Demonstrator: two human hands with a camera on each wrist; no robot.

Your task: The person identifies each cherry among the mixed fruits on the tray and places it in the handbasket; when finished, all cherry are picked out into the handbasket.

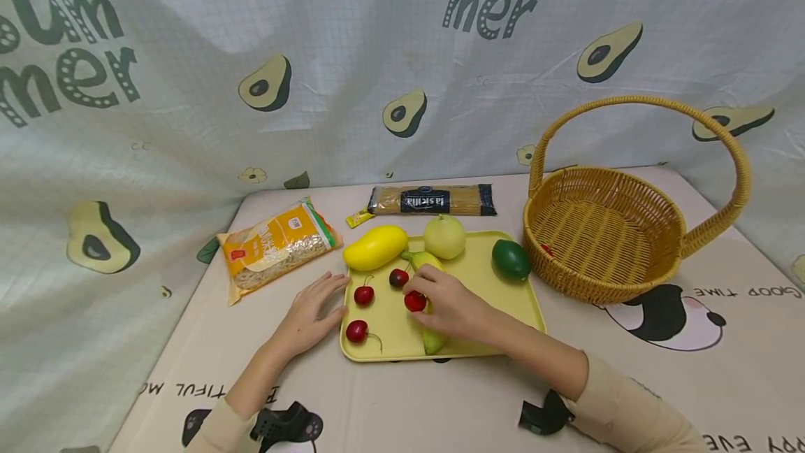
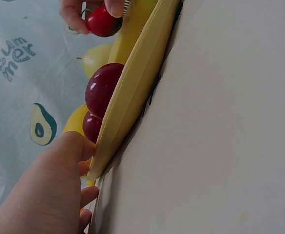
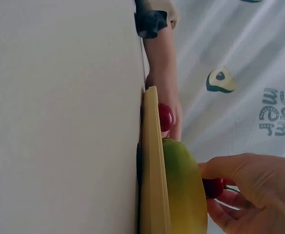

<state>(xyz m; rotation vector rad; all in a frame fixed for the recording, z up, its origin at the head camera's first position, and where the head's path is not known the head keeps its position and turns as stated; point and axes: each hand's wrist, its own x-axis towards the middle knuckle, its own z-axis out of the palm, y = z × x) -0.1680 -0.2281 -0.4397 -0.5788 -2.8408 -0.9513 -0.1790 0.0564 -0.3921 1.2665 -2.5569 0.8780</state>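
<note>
My right hand (image 1: 454, 306) pinches a red cherry (image 1: 415, 300) between thumb and fingers, above a banana (image 1: 434, 343) with green ends. In the right wrist view the held cherry (image 3: 213, 188) shows its stem, close beside the banana. My left hand (image 1: 309, 314) rests at the left edge of the yellow tray (image 1: 396, 338), fingers fairly straight and touching its rim. Three more cherries lie in the tray: one at the front left (image 1: 356, 331), another behind it (image 1: 363, 295), and a darker cherry (image 1: 398, 278) near the held one.
A yellow mango (image 1: 376, 248), a pale green round fruit (image 1: 444, 237) and a dark green fruit (image 1: 511, 261) lie in the tray. Right of it stands a wicker basket (image 1: 604, 289) with a tall handle. Behind are a spaghetti pack (image 1: 434, 200), a small yellow packet (image 1: 359, 217) and an oat bag (image 1: 279, 247).
</note>
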